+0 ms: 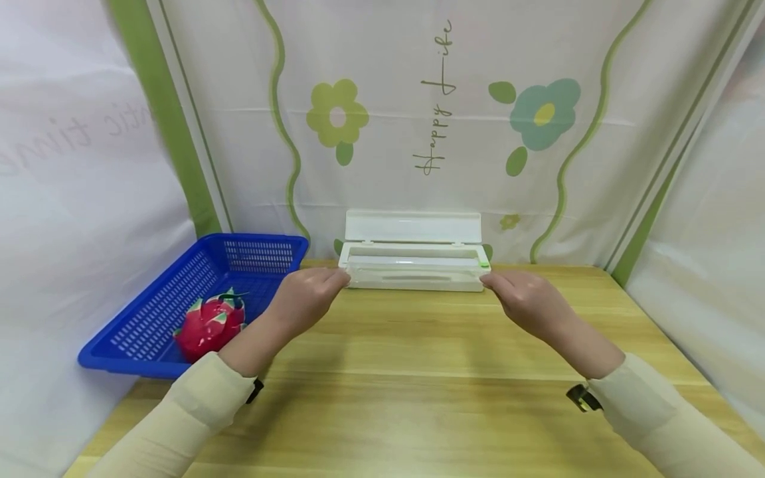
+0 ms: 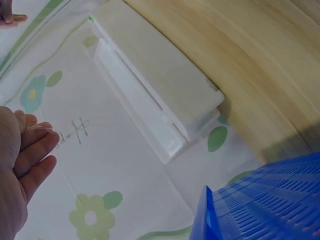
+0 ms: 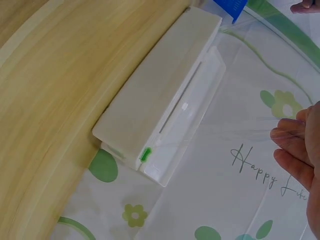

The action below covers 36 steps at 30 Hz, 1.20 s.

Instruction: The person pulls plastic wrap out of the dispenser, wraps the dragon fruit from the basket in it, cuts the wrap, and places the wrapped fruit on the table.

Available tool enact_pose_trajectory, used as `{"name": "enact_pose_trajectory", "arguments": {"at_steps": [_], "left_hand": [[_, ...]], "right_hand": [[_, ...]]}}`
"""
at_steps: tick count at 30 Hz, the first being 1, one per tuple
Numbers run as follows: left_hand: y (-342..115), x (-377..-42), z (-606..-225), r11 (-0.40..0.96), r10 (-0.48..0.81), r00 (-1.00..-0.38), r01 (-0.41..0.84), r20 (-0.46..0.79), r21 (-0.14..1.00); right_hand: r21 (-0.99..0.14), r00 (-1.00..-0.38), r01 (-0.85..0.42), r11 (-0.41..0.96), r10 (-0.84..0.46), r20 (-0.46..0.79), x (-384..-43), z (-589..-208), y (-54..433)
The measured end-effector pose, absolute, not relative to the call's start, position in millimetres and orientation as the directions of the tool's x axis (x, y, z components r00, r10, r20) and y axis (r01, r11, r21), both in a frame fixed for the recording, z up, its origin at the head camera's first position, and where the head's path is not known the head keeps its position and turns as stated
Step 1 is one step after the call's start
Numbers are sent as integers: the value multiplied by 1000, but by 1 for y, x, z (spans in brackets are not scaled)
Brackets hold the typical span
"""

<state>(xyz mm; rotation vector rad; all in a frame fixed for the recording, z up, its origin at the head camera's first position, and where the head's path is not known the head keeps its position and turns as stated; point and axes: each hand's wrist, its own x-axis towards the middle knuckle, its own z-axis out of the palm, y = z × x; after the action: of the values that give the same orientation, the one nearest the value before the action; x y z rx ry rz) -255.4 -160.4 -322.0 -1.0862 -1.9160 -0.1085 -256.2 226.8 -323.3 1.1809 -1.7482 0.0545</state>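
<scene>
A white box (image 2: 155,62) sits along the back edge of the counter (image 1: 412,372), near its middle, with its long side following that edge. Its lid (image 1: 414,227) stands open at the back, and a small green tab (image 3: 145,154) shows at the box's right end. Clear film (image 2: 40,127) is held up in front of the box, stretched between two hands. The left hand (image 1: 306,299) has its grip pinching the film at the left side, and the right hand (image 1: 528,302) has its grip pinching it at the right side. Both hands are raised above the counter, well apart from each other.

By the counter's back left corner, close to the left hand, is a blue basket (image 1: 131,368) with slotted walls. A red dragon fruit (image 1: 206,328) with green tips lies inside, toward the basket's front, partly behind the left forearm. Past the back edge hangs a pale cloth (image 1: 382,186) printed with flowers and "Happy Life".
</scene>
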Motion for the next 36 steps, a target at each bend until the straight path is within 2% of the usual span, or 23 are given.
{"name": "enact_pose_trajectory", "arguments": {"at_steps": [9,18,22,29,36], "left_hand": [[-163,-242,-315,600,652,-223,736,725,-312],[-165,-229,-305,591,653,-204,740,729,-322],[-166,-222,-301,587,655,-198,740,729,-327],[-166,-213,-295,550,656,-122,753,745,-361],[-169,-204,-292,540,661,-121,762,740,-358]], "right_hand": [[434,-14,-755,491,-674,738,-242,-315,227],[422,-53,-759,495,-694,718,-225,-303,228],[432,-25,-760,485,-686,727,-220,-298,227],[448,23,-760,470,-670,742,-210,-291,225],[446,32,-762,469,-660,751,-200,-285,223]]}}
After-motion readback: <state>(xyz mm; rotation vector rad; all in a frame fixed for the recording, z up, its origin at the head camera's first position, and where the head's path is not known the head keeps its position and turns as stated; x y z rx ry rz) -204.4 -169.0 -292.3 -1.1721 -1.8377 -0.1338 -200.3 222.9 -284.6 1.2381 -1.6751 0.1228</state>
